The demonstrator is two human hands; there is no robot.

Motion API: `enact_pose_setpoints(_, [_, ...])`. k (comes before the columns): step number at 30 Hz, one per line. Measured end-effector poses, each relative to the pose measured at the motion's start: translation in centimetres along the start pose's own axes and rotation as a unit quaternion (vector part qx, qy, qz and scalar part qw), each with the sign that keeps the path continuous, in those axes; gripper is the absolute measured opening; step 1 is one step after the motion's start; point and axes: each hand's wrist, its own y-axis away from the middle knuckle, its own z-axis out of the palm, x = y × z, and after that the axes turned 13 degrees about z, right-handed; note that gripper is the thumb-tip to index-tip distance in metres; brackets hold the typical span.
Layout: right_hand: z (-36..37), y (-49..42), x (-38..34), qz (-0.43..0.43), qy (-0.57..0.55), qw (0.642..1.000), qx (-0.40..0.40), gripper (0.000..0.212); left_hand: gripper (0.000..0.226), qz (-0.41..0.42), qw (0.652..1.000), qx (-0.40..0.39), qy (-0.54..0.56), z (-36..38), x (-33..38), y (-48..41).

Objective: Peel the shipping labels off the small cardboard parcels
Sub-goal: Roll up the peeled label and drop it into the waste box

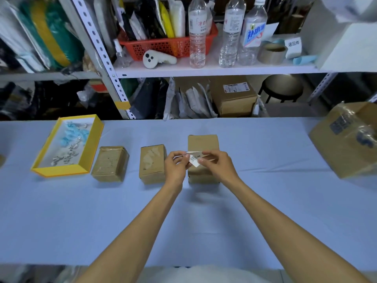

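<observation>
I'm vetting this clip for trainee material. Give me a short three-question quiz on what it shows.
1. True or false: both the left hand and the right hand pinch the white label.
2. How many small parcels stand in a row on the table? A two, B three, C five.
3. Which parcel are the hands in front of, and what lies past the row's left end?
Key: 1 true. 2 B. 3 The rightmost parcel; the yellow tray, which holds scraps.
</observation>
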Motion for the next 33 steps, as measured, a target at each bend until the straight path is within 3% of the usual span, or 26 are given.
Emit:
enact_pose_setpoints(3, [0.3,0.8,1.0,0.011,-0.028,0.998,-0.053,0.033,0.009,-0.036,0.999,-0.011,0.039,-0.4,0.1,1.3])
enact_pose_setpoints(7, [0.7,1.7,1.6,0.015,-0.093,0.994,-0.052,0.012,0.029,-0.042,0.998,-0.041,0.023,-1.0,-0.2,1.9])
enact_pose_setpoints(12, [0.4,2.3,1.6,0.028,-0.146,0.988,-0.036,0.005,0.008,-0.021,0.997,-0.060,-0.054,-1.4,-0.2,2.0])
enact_pose_setpoints(18, [0.4,2.5,0.6,0.053,-0.182,0.982,-0.016,0.028,0.005,-0.009,0.995,-0.093,-0.038,-0.2,0.3,3.1])
enact_pose_setpoints(23, [0.2,2.4,0.7,0.045,-0.192,0.980,-0.004,0.013,0.009,0.000,0.986,-0.139,-0.090,-0.4,0.1,3.0])
enact_pose_setpoints(25, [0.3,2.5,0.5,0.050,-0.188,0.981,0.005,0.011,0.014,0.019,0.987,-0.124,-0.102,-0.2,0.3,3.3])
enact_pose_setpoints(29, [0.5,2.4,-0.5,0.084,-0.238,0.966,0.048,0.009,0.022,0.019,0.998,0.038,-0.035,0.4,0.2,3.3])
enact_pose_setpoints(33, [0.7,2.8,-1.2,0.060,-0.232,0.968,0.079,0.016,0.016,-0.011,0.999,-0.030,-0.003,0.3,0.1,2.7])
